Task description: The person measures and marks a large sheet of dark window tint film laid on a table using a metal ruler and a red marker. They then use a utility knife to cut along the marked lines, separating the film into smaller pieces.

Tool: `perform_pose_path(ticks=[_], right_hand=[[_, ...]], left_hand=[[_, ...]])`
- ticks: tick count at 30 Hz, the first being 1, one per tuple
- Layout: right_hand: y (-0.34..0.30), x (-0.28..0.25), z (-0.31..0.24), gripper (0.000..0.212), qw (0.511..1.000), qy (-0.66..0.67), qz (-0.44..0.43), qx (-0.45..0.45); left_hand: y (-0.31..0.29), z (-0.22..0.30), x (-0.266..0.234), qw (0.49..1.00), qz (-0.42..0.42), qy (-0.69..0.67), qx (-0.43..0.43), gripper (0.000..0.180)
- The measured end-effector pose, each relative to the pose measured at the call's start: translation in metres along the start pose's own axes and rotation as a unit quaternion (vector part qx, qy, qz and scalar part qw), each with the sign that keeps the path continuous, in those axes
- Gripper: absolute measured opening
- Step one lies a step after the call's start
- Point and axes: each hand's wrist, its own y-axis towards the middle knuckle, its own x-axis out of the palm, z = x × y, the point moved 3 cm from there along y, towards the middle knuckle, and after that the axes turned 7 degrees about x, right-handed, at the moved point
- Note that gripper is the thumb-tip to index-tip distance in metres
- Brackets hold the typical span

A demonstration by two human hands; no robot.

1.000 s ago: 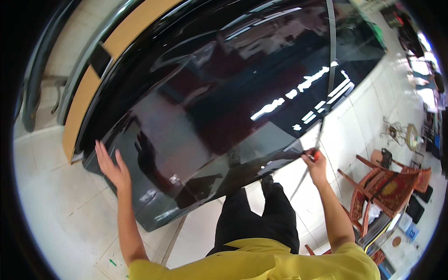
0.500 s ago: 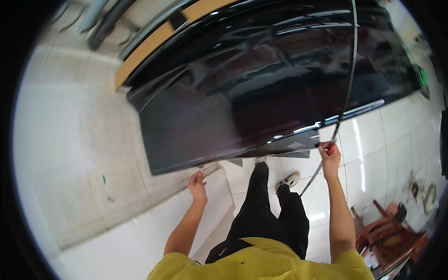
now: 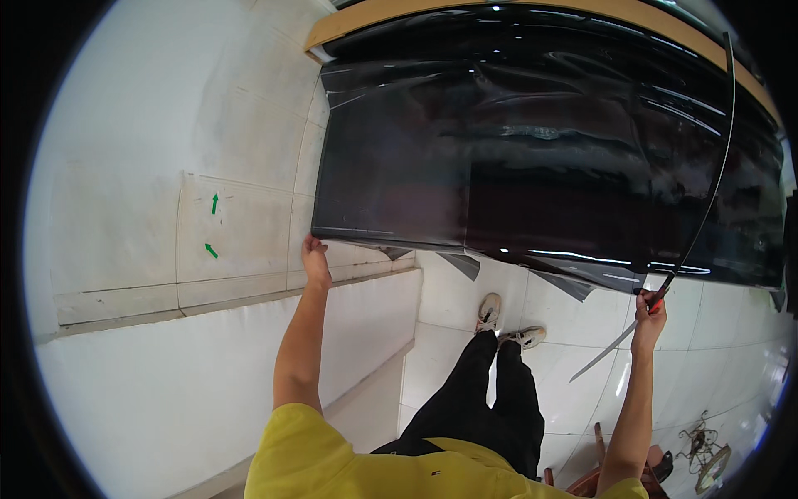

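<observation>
A wide sheet of glossy dark film is spread before me, its surface wrinkled and reflective. My left hand is closed on the film's near left corner, pinching it between thumb and fingers. At the near edge on the right, my right hand is wrapped round a long thin metal strip and a small red-and-black handled tool, whose kind I cannot make out. The strip crosses the film to its far edge, and its short end sticks out below my hand.
A tan strip borders the film's far side. Loose film scraps hang under the near edge. Close on the left stands a low white wall. Green arrows mark the tiles. Wooden furniture and a wire stand are lower right.
My left hand has moved from empty air to the film's corner and taken hold of it. My view has shifted left; my right hand still grips the strip and tool. My feet are closer together.
</observation>
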Motion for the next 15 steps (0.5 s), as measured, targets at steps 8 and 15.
perform_pose_path(ticks=[8,15], right_hand=[[-0.005,0.005,-0.015,0.016,1.0,-0.005,0.007,-0.003],[-0.017,0.013,-0.035,0.016,1.0,0.011,0.019,-0.018]], left_hand=[[0.004,-0.013,-0.005,0.997,0.017,-0.054,0.053,0.038],[-0.022,0.02,-0.01,0.977,0.126,-0.167,0.048,0.036]])
